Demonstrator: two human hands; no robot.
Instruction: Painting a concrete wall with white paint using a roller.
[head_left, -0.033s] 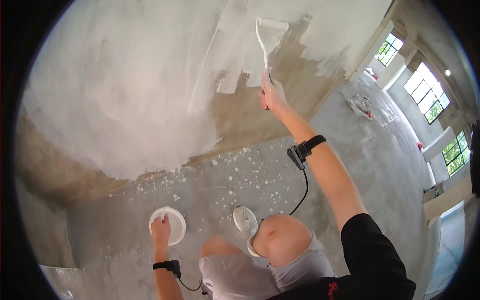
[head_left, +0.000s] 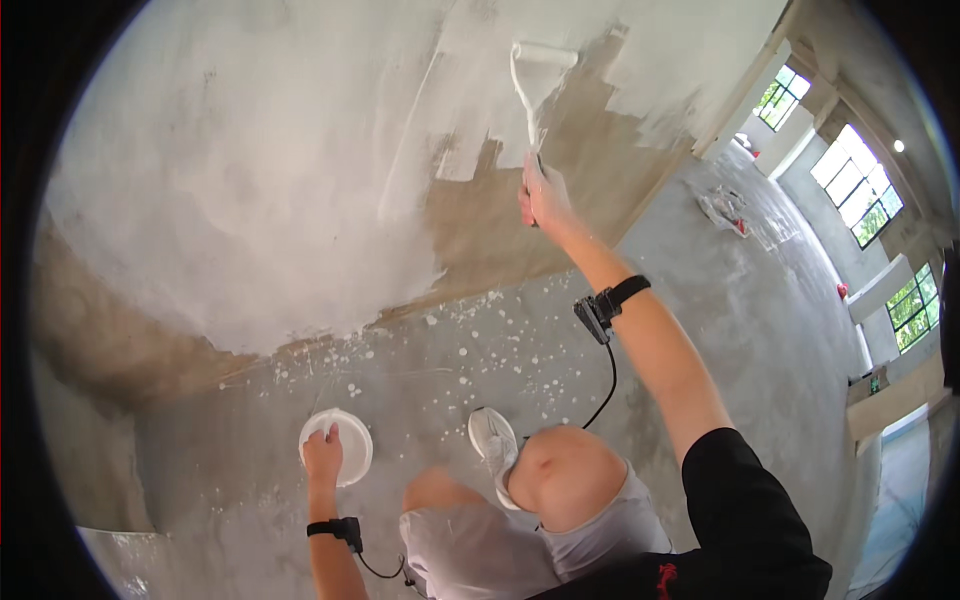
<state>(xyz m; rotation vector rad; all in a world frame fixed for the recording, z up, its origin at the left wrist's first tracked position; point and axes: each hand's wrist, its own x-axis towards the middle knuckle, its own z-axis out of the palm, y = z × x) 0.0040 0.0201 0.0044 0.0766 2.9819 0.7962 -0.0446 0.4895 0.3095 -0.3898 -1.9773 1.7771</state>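
Observation:
My right hand [head_left: 548, 197] is closed around the dark grip of a paint roller [head_left: 546, 54]. The roller's white sleeve lies against the wall [head_left: 270, 170], where white paint meets a bare brown patch [head_left: 500, 225]. Low on the left, my left hand [head_left: 322, 456] is closed on the near-left rim of a round white bucket [head_left: 367, 447]. Inside the bucket it looks white; how much paint it holds I cannot tell. Each wrist wears a black strap with a small device and a cable.
White paint drops speckle the grey concrete floor [head_left: 480, 350] along the wall's foot. My white shoe [head_left: 490, 436] and bent knees are between the two hands. Farther right, a plastic-looking heap [head_left: 722, 210] lies on the floor, with windows [head_left: 857, 185] beyond.
The roller and my right hand sit very slightly lower on the wall. My left hand stays on the bucket.

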